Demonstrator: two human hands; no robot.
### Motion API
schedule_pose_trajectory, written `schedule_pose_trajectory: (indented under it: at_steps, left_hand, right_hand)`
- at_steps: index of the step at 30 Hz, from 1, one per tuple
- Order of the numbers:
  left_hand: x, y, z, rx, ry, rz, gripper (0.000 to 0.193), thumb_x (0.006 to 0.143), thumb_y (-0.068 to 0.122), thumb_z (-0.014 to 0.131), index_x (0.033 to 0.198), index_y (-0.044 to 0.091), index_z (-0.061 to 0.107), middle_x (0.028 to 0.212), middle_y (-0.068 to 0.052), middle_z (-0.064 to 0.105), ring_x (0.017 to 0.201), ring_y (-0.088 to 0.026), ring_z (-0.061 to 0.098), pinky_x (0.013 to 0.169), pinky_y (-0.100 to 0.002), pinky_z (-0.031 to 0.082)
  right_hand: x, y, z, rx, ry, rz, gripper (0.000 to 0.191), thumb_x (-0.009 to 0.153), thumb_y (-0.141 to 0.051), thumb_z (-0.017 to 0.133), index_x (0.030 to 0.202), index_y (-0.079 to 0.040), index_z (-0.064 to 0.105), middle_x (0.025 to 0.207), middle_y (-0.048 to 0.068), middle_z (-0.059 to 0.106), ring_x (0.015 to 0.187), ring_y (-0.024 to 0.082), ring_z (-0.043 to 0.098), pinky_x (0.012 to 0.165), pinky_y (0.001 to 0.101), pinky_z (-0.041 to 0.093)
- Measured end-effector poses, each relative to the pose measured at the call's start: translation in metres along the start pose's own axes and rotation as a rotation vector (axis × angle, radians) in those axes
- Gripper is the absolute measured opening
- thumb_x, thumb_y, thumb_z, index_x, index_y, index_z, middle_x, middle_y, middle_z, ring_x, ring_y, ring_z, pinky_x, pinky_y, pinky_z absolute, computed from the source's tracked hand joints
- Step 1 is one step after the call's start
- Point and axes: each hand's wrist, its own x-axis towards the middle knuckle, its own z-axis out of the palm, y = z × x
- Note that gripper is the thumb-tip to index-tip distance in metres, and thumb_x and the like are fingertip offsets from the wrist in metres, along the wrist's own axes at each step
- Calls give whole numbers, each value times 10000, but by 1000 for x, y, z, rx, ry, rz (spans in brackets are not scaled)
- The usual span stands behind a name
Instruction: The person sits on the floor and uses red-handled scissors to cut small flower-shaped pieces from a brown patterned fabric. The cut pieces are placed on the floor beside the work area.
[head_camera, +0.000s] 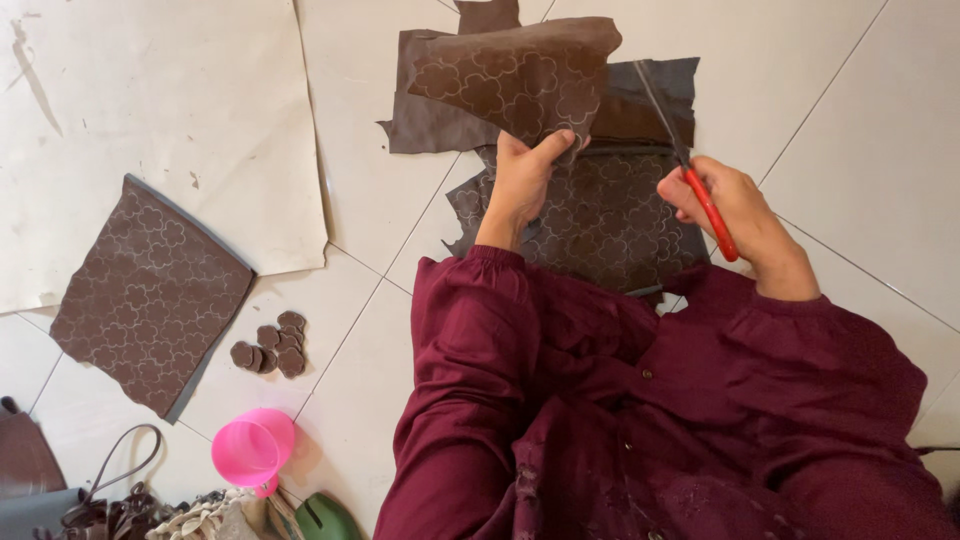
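Observation:
My left hand (524, 178) pinches the lower edge of a brown leather piece (520, 72) marked with flower outlines and holds it lifted off the floor. My right hand (735, 210) grips red-handled scissors (688, 165), whose dark blades point up and away over the leather. Beneath both hands lies a larger brown leather sheet (600, 220) with the same flower pattern, overlapping plain dark pieces (650, 95). Both arms wear maroon sleeves.
A square patterned leather sheet (150, 295) lies at left, partly on a big sheet of cream paper (170, 100). Several cut flower shapes (272, 345) sit on the white floor tiles. A pink cup (250, 450), a bag strap and cloth bits lie at the bottom left.

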Motion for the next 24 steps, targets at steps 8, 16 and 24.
schedule_pose_trajectory:
  at_steps: [8,16,24]
  left_hand:
    - [-4,10,2,102,58,49,353,885,-40,739,1221,-64,635,1157,-129,704,1036,-201,671,940,-337,549]
    - [-8,13,7,114,-46,-39,392,861,-37,788,1222,-78,641,1132,-127,716,1003,-202,687,903,-357,572]
    - [-7,8,10,102,-53,-66,491,842,-42,809,1279,-37,587,1174,-110,688,1047,-192,674,911,-341,568]
  right_hand:
    - [-7,-4,6,-251,-204,26,536,951,-546,676,959,-10,698,713,109,580,652,222,520,600,376,429]
    - [-3,-7,18,-243,-178,-102,460,911,-518,678,1009,-70,710,706,93,649,663,199,594,626,355,468]
    - [-2,-3,19,-141,-190,-166,426,921,-489,675,962,-66,688,693,47,627,623,152,554,584,335,447]
